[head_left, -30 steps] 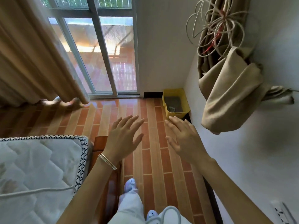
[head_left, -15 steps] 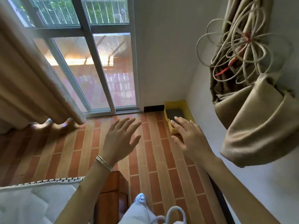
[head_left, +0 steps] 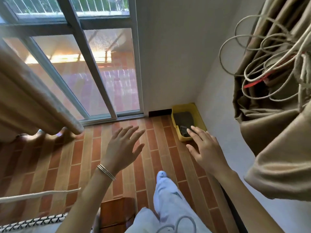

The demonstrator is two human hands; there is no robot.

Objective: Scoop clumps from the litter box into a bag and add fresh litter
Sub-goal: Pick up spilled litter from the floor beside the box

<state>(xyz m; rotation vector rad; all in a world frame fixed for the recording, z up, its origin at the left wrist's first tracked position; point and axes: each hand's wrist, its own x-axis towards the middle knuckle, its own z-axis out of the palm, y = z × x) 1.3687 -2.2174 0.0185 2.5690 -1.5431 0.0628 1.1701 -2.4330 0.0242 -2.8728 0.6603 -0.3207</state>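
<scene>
A yellow litter box (head_left: 175,110) stands on the floor in the far right corner, against the white wall. Grey litter (head_left: 183,118) fills it, and a small grey scoop (head_left: 183,129) lies at its near end. My left hand (head_left: 123,147) is held out in front of me, fingers straight and spread, holding nothing. My right hand (head_left: 204,148) is also open and empty, its fingertips overlapping the near end of the box in view. No bag shows.
Brick-pattern tile floor (head_left: 84,157) runs to a sliding glass door (head_left: 101,78). A beige curtain (head_left: 30,98) hangs at left. Another tied curtain with looped cords (head_left: 276,81) hangs close at right. A mattress edge (head_left: 30,222) and wooden bed frame (head_left: 117,214) sit at lower left.
I have walked forward toward the corner; the litter box looks nearer and the mattress has slid down out of view. Both hands stay open and raised.
</scene>
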